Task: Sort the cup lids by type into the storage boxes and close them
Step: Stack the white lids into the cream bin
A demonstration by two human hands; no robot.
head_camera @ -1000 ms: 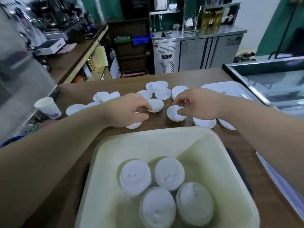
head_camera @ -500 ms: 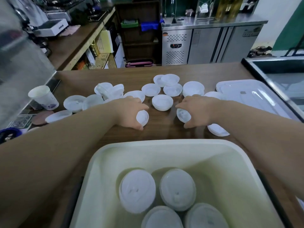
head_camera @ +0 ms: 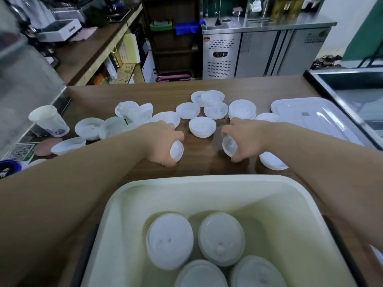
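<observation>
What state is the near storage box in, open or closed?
Open: the storage box carries no cover, and white cup lids lie visible on its floor.

1. One cream storage box [head_camera: 207, 189] sits nearest the camera.
2. Four white lid piles [head_camera: 170, 241] lie inside it, two behind and two in front.
3. Two hands are in view, the left hand [head_camera: 161, 141] and the right hand [head_camera: 246, 137].
4. Two lids are held, one per hand: a lid [head_camera: 177, 151] in the left, a second lid [head_camera: 229, 145] in the right.
5. Loose lids [head_camera: 187, 110] occupy about thirteen spots on the counter [head_camera: 199, 162], as singles and small piles. The overlapping heap [head_camera: 134, 110] at the back left hides the exact total.
6. One clear tray-like cover [head_camera: 315, 117] lies at the right.
7. One paper cup [head_camera: 48, 121] stands at the left.
</observation>
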